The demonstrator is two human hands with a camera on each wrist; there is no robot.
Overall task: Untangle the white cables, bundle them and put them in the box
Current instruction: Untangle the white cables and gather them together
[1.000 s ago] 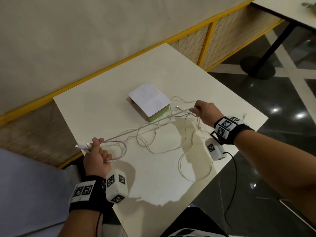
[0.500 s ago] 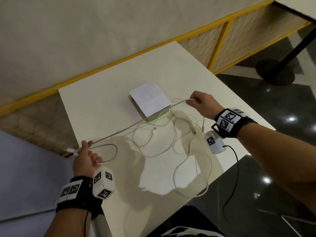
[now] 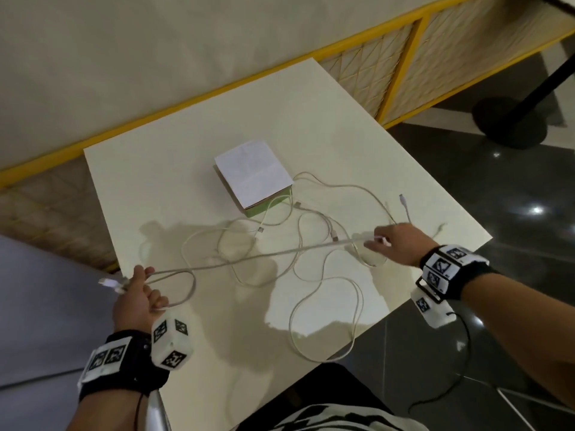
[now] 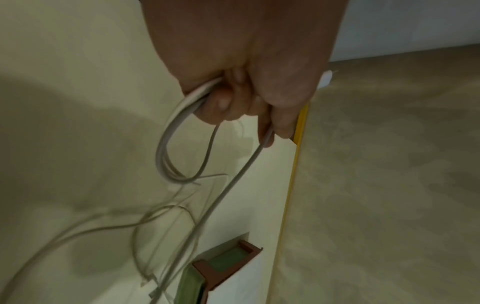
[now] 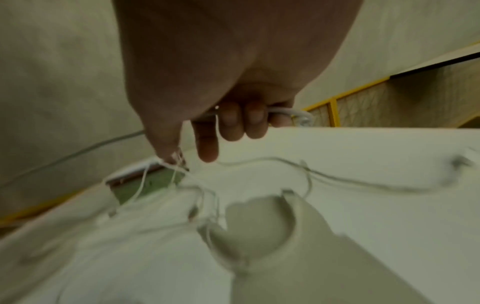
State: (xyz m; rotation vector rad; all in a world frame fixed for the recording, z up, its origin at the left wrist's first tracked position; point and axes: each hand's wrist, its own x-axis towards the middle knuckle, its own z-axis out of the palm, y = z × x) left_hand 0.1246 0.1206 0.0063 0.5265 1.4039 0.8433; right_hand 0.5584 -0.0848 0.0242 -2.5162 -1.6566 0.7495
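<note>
Cream table (image 3: pixel 149 188) holds a messy pile of white cables (image 3: pixel 311 275) next to the box (image 3: pixel 253 178). One cable (image 3: pixel 264 255) is pulled tight above the pile. The left hand (image 3: pixel 137 298) is curled around one end and a loop, and the right hand (image 3: pixel 396 244) is curled around the other end. Pulling harder could tighten a knot or drag loose loops off the table edge.

Square cream table (image 3: pixel 174 194): box (image 3: pixel 253 178) with white lid near centre; loose tangled white cables (image 3: pixel 323 284) spread toward 4 o'clock.
</note>
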